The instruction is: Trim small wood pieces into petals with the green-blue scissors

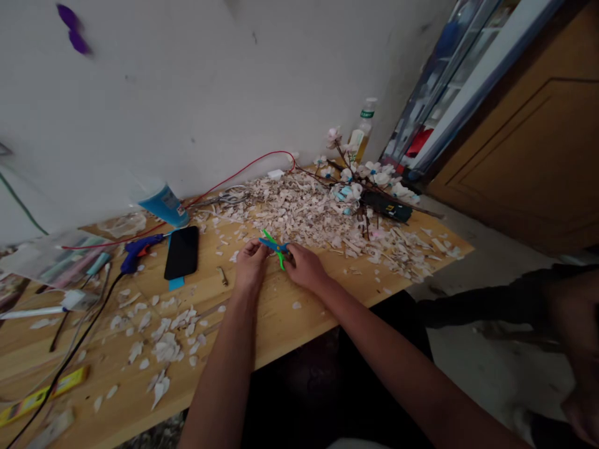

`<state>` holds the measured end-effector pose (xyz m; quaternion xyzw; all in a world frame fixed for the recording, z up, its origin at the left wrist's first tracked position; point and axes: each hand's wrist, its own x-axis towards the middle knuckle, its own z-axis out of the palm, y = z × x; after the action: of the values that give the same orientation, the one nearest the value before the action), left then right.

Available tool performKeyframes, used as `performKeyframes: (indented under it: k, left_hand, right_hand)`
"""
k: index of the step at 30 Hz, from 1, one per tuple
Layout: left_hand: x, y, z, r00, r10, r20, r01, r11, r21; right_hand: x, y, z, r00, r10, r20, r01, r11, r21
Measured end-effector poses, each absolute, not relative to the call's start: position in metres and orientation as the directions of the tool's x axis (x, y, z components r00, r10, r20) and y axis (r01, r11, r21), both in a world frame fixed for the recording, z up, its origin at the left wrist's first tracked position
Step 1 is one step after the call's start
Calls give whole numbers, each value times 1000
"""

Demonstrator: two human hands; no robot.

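Note:
My right hand (305,266) is closed around the handle end of a pair of blue and green scissors (276,245), their blades crossed and spread apart. My left hand (251,257) is pinched at the blue blade's tip; whatever lies between its fingertips is too small to make out. Both hands are just above the wooden table (281,337). Right behind them spreads a heap of pale petal-like scraps (294,206). A bunch of white and pale blue flowers on brown twigs (346,193) rests at the heap's right side.
Left of my hands lie a black phone (181,252), a blue glue gun (138,252) and a yellow box cutter (70,381). A blue cup (165,204) and a bottle (361,132) stand near the wall. Loose petals (167,347) lie front left. Another person's arm (573,337) shows at right.

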<state>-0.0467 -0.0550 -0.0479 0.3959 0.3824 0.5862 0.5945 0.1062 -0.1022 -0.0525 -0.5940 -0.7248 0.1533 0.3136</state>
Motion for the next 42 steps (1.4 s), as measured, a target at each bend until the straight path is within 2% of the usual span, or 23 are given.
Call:
performKeyframes:
  k: [8,16,21,25,28,31,33,37,42]
  left_hand:
    - [-48,-55,-43,69,997,-46,-398,70,915]
    - [-45,-57,-42,108,992,-62,-527,110,843]
    - [-56,-54,-41,73,997,4,-287,17,958]
    - [-62,-52,-36,101,993,66,-160,-50,986]
    - [-55,-57,-34,75,997,8,-294,14,956]
    - [-42,-66,-34,91,986,-142,-547,168,820]
    - [-36,-72,-33,131,969,-210,-631,245,736]
    - [-33,-74,-34,120,977,-177,-642,213,736]
    - [-41,-64,-40,7,998,-55,-465,52,884]
  right_hand:
    - [107,-102,-56,-93,955,280,765,249,-594]
    - [106,-103,-52,-84,958,273,765,238,-599]
    - [107,-103,-51,-87,963,254,757,230,-611]
    - [107,-102,-51,-86,966,245,769,221,-600]
    - [107,-102,-53,-75,967,243,778,209,-592]
    - [107,-101,-55,-62,967,247,784,200,-588]
    - [107,-101,-56,-57,966,252,785,200,-586]
    - [107,-101,-57,-55,964,260,783,203,-588]
    - [107,-103,-55,-69,959,276,781,224,-583]
